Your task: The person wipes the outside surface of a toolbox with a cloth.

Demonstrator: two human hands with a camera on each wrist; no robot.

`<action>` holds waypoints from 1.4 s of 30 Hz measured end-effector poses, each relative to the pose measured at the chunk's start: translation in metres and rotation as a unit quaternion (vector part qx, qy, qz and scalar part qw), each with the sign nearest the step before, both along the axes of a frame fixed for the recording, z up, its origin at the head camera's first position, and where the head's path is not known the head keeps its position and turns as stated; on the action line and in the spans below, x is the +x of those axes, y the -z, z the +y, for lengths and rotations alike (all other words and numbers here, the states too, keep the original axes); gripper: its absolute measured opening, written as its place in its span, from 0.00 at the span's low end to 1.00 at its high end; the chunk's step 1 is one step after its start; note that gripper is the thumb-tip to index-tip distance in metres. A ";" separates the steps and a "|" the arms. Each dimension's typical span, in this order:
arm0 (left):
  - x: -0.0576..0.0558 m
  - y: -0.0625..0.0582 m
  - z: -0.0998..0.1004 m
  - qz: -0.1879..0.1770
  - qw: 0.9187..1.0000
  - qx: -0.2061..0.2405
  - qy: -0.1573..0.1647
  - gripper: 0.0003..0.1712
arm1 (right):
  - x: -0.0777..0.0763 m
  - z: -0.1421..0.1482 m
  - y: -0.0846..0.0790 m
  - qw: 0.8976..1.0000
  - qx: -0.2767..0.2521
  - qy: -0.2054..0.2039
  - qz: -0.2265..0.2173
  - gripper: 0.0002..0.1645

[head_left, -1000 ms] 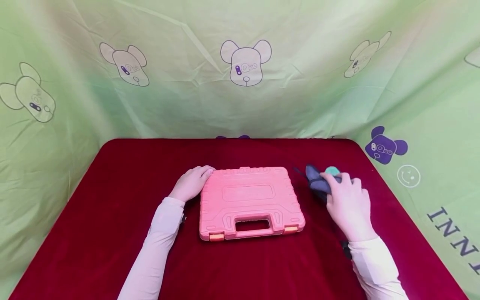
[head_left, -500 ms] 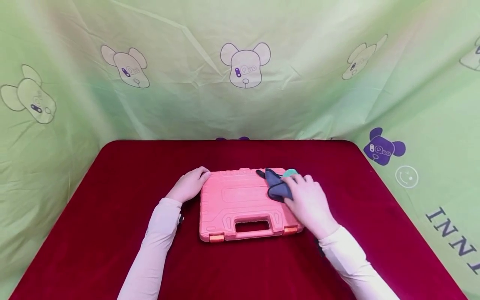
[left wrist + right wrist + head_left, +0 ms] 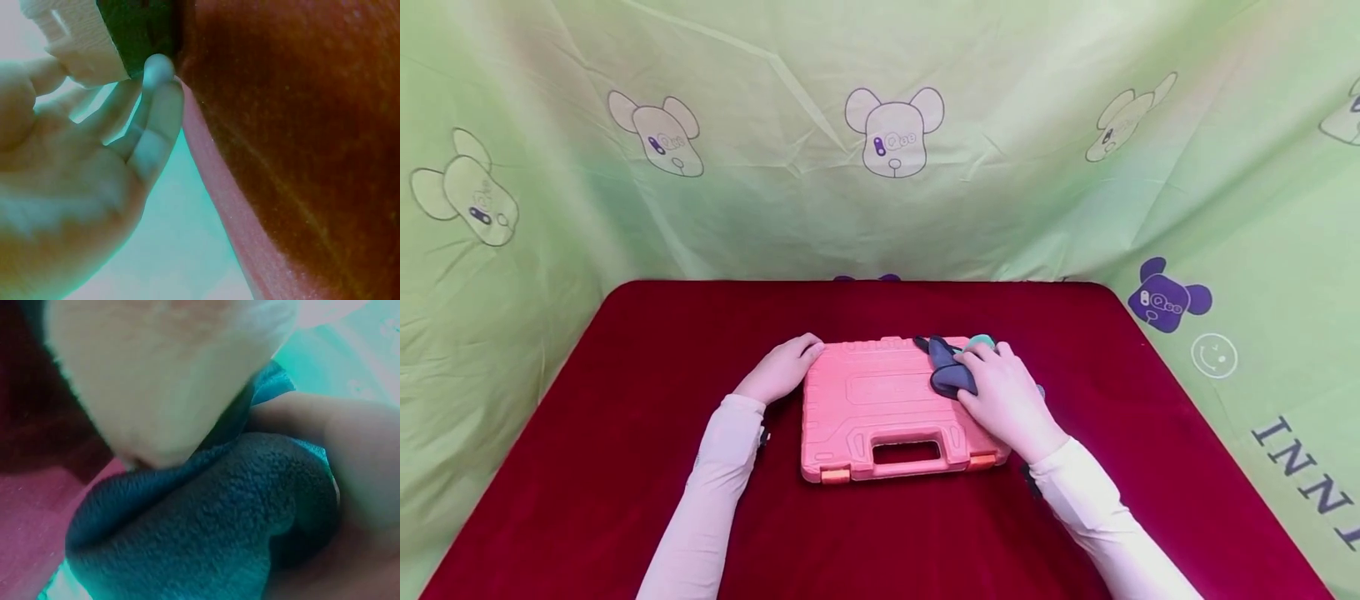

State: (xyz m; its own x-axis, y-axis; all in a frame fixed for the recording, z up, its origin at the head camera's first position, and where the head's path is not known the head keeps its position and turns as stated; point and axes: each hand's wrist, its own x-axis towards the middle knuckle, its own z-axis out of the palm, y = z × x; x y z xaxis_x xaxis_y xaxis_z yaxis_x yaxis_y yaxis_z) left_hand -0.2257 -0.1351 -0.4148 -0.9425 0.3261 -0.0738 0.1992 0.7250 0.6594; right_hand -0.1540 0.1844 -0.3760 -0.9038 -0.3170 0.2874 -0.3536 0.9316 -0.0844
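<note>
A pink plastic carrying case [image 3: 880,408] with orange latches lies on the red tabletop, its handle side facing me. At its far left corner, my left hand [image 3: 777,369] rests with relaxed fingers against the edge. My right hand [image 3: 1009,402] grips a dark blue, fleecy cloth item [image 3: 953,377] with black edging over the case's far right part. Beside the fingertips shows a round teal piece [image 3: 980,341]. In the right wrist view the bunched cloth [image 3: 200,519] lies between thumb and fingers, and its full shape is hidden by the hand.
The red cloth-covered table [image 3: 647,350] has rounded far corners. Behind and beside it hang light green curtains [image 3: 760,208] printed with bear heads. A dark band [image 3: 1030,479] sits at the right wrist, under the white sleeve.
My right hand has carried the blue cloth item left from beside the case to over its right part, then shifted only slightly. Left hand and case have stayed almost still.
</note>
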 end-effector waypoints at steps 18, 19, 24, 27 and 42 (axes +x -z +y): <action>0.003 -0.002 0.005 -0.001 1.000 -0.005 -0.016 0.20 | -0.019 -0.026 -0.008 0.995 0.065 -0.060 -0.042 0.26; 0.003 -0.002 0.004 -0.001 1.000 -0.006 -0.017 0.20 | -0.020 -0.027 -0.009 0.994 0.071 -0.064 -0.045 0.26; 0.003 -0.001 0.004 0.033 0.999 -0.020 -0.006 0.19 | -0.025 -0.034 -0.011 0.990 0.092 -0.086 -0.059 0.27; 0.004 -0.001 0.005 0.057 0.998 -0.028 -0.001 0.18 | -0.027 -0.040 -0.012 0.989 0.094 -0.091 -0.069 0.28; 0.002 0.000 0.004 0.054 0.998 -0.019 -0.005 0.19 | -0.037 -0.086 -0.021 0.978 0.097 -0.131 -0.127 0.31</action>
State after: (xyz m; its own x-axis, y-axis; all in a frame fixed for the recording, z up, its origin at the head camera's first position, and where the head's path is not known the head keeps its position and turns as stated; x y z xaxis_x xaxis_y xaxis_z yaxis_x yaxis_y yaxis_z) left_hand -0.2233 -0.1316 -0.4151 -0.9488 0.3156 0.0155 0.2600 0.7517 0.6061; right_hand -0.1909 0.0988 -0.3547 -0.8188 -0.5735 -0.0253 -0.5728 0.8191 -0.0310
